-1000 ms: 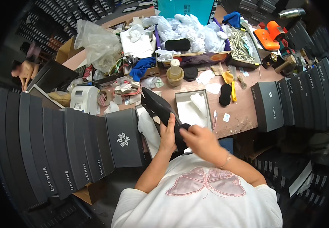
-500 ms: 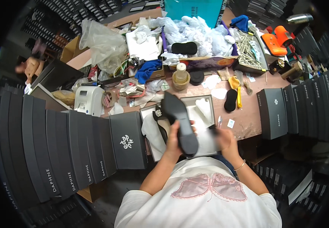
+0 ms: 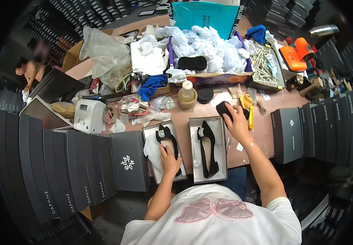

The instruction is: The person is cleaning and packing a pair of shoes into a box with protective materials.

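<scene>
- At the near edge of the workbench point(image 3: 264, 132), I had two black pointed flats in open boxes side by side, toes away from the wearer, probably so each could be reached without crossing over the other.
- My feed showed the left hand point(image 3: 170, 162) low over the left flat point(image 3: 169, 132), its fingertips touching the opening; the fingers were loosely bent, but I couldn't tell whether they were pinching it or just steadying it. White tissue paper point(image 3: 153, 153) lay along that shoe's left side, likely as padding.
- The right flat point(image 3: 206, 148) rested untouched in its own box, its crystal-trimmed bow uppermost, perhaps to keep the ornament from being pressed.
- Beyond it, the right hand point(image 3: 237, 120) reached out over the bench, its fingers curled and closed on a black rounded pad point(image 3: 222, 108); I judged the grip from above suited to rubbing or setting it down.
- Just beside that hand lay a yellow-handled tool point(image 3: 251, 118).
- Further back stood a white-capped bottle point(image 3: 187, 98), near a black round lid point(image 3: 204, 95).
- Farthest, I made out crumpled plastic bags point(image 3: 221, 45), seemingly boxed to contain them.
</scene>
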`<control>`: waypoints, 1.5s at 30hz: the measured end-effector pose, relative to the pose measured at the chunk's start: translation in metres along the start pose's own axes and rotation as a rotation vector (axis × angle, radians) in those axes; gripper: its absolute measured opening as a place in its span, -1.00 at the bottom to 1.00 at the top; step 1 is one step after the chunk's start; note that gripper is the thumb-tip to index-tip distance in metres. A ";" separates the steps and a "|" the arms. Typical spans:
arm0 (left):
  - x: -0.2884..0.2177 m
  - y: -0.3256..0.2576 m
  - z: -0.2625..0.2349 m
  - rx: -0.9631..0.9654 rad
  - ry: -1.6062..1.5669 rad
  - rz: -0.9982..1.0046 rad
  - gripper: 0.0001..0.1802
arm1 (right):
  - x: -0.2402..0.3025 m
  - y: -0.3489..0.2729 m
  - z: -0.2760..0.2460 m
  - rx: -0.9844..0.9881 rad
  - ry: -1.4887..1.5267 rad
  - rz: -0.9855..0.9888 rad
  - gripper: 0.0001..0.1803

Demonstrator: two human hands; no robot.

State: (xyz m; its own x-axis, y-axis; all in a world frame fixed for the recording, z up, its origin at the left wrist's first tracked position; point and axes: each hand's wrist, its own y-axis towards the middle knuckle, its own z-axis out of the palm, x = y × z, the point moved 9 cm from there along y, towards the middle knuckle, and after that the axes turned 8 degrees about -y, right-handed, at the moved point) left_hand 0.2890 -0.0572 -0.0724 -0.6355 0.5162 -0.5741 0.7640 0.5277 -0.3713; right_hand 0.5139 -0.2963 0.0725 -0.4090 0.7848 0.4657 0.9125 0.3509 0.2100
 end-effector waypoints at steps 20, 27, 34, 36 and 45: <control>0.003 -0.006 -0.012 -0.105 0.072 0.109 -0.17 | 0.033 -0.017 0.051 0.175 0.431 0.027 -0.56; 0.046 0.021 -0.029 -0.213 -0.025 -0.036 -0.30 | 0.022 -0.099 0.061 0.369 0.681 0.283 -0.57; -0.031 -0.043 -0.069 0.468 -1.266 0.014 -0.49 | 0.095 -0.085 -0.022 0.210 0.574 0.036 -0.51; -0.056 -0.070 -0.061 0.689 -1.348 0.067 -0.43 | 0.151 -0.089 -0.053 0.098 0.459 -0.307 -0.54; -0.095 -0.106 -0.028 0.791 -1.342 0.026 -0.43 | 0.182 -0.107 -0.038 -0.002 0.161 -0.524 -0.87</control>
State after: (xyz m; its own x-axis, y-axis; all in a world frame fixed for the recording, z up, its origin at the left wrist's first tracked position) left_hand 0.2652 -0.1436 0.0424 -0.3902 -0.6676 -0.6341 0.9092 -0.1710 -0.3795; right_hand 0.3420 -0.2108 0.1676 -0.8039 0.4175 0.4237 0.5869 0.6724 0.4510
